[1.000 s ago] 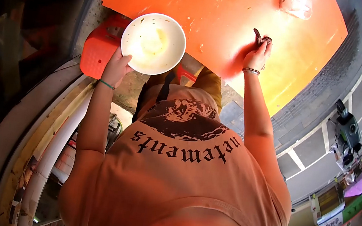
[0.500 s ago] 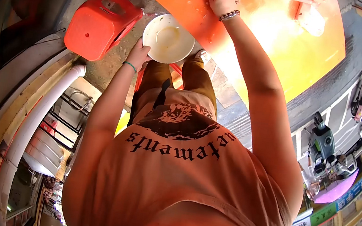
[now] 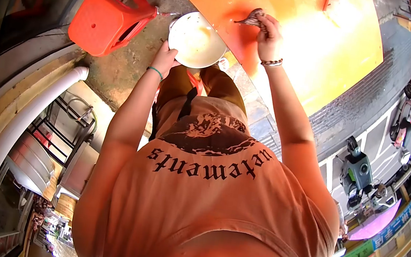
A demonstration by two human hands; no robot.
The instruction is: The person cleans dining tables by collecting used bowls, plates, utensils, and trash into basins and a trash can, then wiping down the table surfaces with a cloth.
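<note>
A white bowl (image 3: 197, 40) with some yellowish residue and small specks inside is held by its near left rim in my left hand (image 3: 164, 59), thumb over the rim. It is beside the edge of the orange table (image 3: 295, 10), over the floor. My right hand (image 3: 270, 39) is above the table with its fingers closed on a dark striped cloth (image 3: 253, 18), which hangs out to the left of the fingertips.
A red plastic stool (image 3: 100, 19) stands on the floor at the upper left. A white pipe (image 3: 25, 119), a black metal rack (image 3: 55, 128) and a large metal pot (image 3: 32, 162) are at the left. Parked scooters (image 3: 359, 174) line the street at the right.
Since the earlier frames my right hand first swept left over the table with the cloth, then came back right and nearer. The bowl moved right, to the table's edge. The view has shifted too.
</note>
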